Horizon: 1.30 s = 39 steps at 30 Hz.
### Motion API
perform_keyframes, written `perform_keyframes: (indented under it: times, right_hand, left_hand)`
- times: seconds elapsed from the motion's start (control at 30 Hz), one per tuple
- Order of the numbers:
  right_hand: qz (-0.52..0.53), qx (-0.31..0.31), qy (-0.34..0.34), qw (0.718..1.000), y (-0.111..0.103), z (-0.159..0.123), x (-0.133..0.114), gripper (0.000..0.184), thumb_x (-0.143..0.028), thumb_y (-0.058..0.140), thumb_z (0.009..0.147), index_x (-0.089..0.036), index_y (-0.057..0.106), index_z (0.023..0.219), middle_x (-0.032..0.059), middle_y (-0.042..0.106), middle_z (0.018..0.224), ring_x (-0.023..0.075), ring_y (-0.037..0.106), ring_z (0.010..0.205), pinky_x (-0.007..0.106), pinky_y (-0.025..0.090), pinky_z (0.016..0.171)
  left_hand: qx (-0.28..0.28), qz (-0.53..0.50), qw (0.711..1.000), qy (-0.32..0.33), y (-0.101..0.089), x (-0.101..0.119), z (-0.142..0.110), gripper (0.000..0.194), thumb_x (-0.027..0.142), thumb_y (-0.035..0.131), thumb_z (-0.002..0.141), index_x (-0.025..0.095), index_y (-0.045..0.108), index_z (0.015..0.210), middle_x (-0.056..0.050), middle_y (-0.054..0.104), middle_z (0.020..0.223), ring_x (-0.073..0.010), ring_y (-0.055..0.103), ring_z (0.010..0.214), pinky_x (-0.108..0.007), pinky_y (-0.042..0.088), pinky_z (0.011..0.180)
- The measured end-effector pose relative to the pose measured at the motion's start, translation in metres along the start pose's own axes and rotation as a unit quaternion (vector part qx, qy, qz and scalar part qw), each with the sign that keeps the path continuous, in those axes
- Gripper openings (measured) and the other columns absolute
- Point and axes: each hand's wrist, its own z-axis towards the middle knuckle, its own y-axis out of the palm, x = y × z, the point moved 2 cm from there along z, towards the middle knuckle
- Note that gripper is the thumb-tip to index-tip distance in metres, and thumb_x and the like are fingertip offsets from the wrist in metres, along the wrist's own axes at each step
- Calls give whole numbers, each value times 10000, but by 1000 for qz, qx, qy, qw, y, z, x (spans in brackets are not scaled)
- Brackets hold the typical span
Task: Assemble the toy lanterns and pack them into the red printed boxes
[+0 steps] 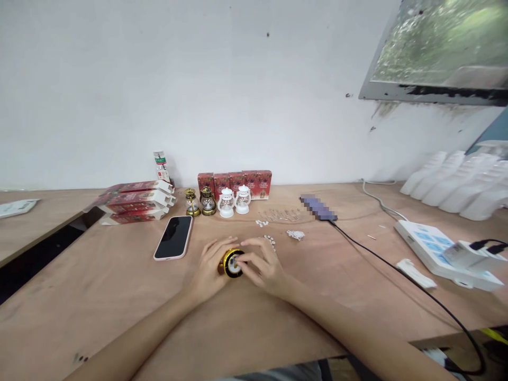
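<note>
My left hand [209,269] is wrapped round a small lantern [227,265] with a gold and black base. The lantern lies tipped, its round base turned toward me and its white centre showing. At that centre are the fingertips of my right hand [266,269], with thumb and fingers drawn together. Whether a small part is pinched between them is too small to make out. Beyond my hands stand white lanterns [226,203] and bronze-coloured lanterns [208,202]. Small white round pieces [270,241] lie just past my right hand.
Red boxes [257,185] line the wall, and flattened red cartons [135,202] lie left. A phone [173,238] is left of my hands. To the right are a purple phone [318,207] with a black cable, a power strip [440,254], white bottles [448,180] and thin clear pieces [283,214].
</note>
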Motion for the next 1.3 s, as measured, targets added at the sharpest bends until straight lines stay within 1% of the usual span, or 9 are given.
perform_keyframes:
  times: [0.2,0.4,0.5,0.6,0.73,0.83,1.0,1.13,1.3]
  right_hand:
    - [-59,15,92,994,-9,-2,26,94,-171,520,861,-181,613,855,88,598,954,170,584,909,314,473,800]
    - [-219,-178,246,927,-5,-16,82,176,-207,529,846,-223,705,843,97,584,1151,294,457,1108,472,358,906]
    - [-238,-249,256,903,0,-20,87,170,-257,556,843,-263,717,896,76,564,1222,311,397,1174,497,304,937]
    - [-242,-273,241,899,5,-20,85,146,-237,582,826,-262,723,845,64,563,1239,310,394,1188,503,284,949]
    - [-220,-234,225,920,10,-22,86,118,-184,607,795,-217,701,729,89,614,1127,300,459,1119,503,351,891]
    - [-147,-158,218,952,8,-20,80,106,-177,606,790,-200,665,704,89,629,1037,275,521,1030,478,409,830]
    - [6,-10,176,984,-3,-5,40,108,-264,583,834,-210,639,759,55,615,940,180,586,895,365,456,800]
    - [18,20,70,997,-5,3,9,88,-229,604,828,-206,629,747,50,623,898,162,590,857,335,448,772]
    - [-25,36,16,999,0,1,3,86,-183,587,832,-197,614,752,53,636,872,159,576,831,326,442,749]
  left_hand:
    - [6,-11,1000,-20,-1,-3,0,411,147,518,761,203,503,1168,-106,563,1263,-229,487,1209,-412,347,1006]
    - [9,-11,999,-31,-2,-6,-1,395,196,544,763,200,505,1157,-113,576,1244,-240,495,1197,-409,350,994]
    - [-2,-10,999,-44,-2,-5,0,403,192,535,757,210,511,1159,-103,585,1232,-241,502,1187,-408,345,994]
    - [-10,-7,999,-46,-3,-2,1,415,171,517,743,206,517,1156,-98,589,1226,-238,507,1179,-402,341,986]
    - [-17,-5,999,-49,-3,-1,1,436,149,501,722,209,517,1154,-92,597,1213,-240,511,1169,-403,335,976]
    - [-17,-3,999,-51,-3,-1,2,436,148,501,719,212,518,1149,-87,604,1200,-243,516,1160,-402,340,964]
    - [-17,1,998,-62,-3,0,2,422,154,511,719,216,527,1136,-80,603,1204,-238,519,1154,-393,337,961]
    - [-17,1,998,-67,-3,1,3,393,168,515,742,222,532,1131,-74,610,1195,-234,523,1147,-381,342,948]
    - [-10,0,998,-59,-3,1,2,376,156,520,753,211,527,1125,-71,609,1191,-226,526,1138,-362,340,934]
